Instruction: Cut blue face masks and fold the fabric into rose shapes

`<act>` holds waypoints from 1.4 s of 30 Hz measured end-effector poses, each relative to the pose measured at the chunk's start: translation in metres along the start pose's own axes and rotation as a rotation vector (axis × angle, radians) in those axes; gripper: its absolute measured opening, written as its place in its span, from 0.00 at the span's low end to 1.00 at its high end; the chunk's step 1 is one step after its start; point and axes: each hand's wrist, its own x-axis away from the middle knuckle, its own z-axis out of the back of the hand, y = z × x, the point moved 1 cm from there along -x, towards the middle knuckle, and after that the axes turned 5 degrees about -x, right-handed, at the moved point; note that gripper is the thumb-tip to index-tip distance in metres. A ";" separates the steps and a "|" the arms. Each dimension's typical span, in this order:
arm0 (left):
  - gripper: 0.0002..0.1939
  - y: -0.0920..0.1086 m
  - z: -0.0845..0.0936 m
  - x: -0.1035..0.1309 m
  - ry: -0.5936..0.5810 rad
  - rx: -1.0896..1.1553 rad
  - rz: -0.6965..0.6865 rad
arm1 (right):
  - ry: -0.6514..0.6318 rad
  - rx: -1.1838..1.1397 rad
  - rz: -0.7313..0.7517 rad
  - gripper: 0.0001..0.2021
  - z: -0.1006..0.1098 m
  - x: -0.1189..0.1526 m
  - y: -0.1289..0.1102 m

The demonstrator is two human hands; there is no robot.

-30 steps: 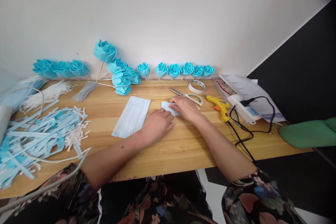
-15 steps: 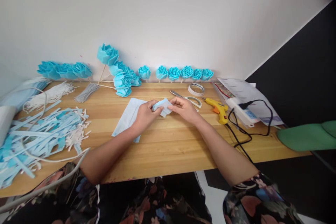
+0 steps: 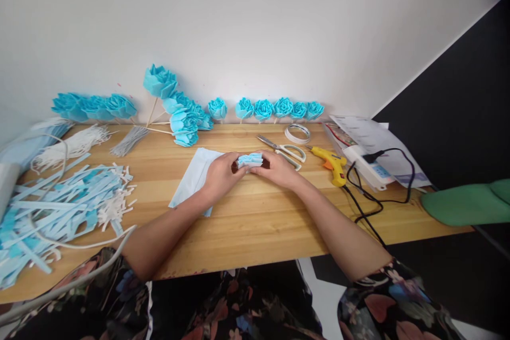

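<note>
Between my two hands is a small stack of light blue fabric pieces (image 3: pixel 250 160), its layered, wavy edges turned up toward me. My left hand (image 3: pixel 223 172) grips its left end, fingers behind and thumb in front. On the other end, my right hand (image 3: pixel 279 170) is closed the same way. Flat under my left wrist lies a larger pale blue fabric sheet (image 3: pixel 191 178), partly covered by the hand. White-handled scissors (image 3: pixel 285 150) rest just beyond my right hand, blades pointing left.
Blue fabric flowers (image 3: pixel 263 110) on sticks line the wall. Cut strips (image 3: pixel 67 196), white cords (image 3: pixel 75 146) and grey wires (image 3: pixel 129 141) lie left. A tape roll (image 3: pixel 297 133), yellow glue gun (image 3: pixel 332 164), power strip (image 3: pixel 368 169) with black cable and green chair part (image 3: pixel 462 204) are right.
The fabric pieces have turned from their flat face to their layered edge. Both hands have closed further around the ends, and the scissors show more fully.
</note>
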 end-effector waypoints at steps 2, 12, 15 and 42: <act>0.07 0.002 0.001 0.001 -0.004 0.003 0.015 | 0.008 -0.020 -0.007 0.10 0.000 0.001 -0.001; 0.13 0.003 -0.003 0.001 -0.105 0.417 0.104 | 0.062 -0.453 -0.064 0.13 0.004 0.003 0.004; 0.15 0.005 -0.002 0.002 -0.172 0.454 0.078 | 0.103 -0.476 -0.094 0.16 0.006 0.002 0.005; 0.16 0.001 -0.021 0.010 -0.195 -0.244 -0.430 | 0.101 0.147 -0.050 0.12 -0.001 -0.003 0.017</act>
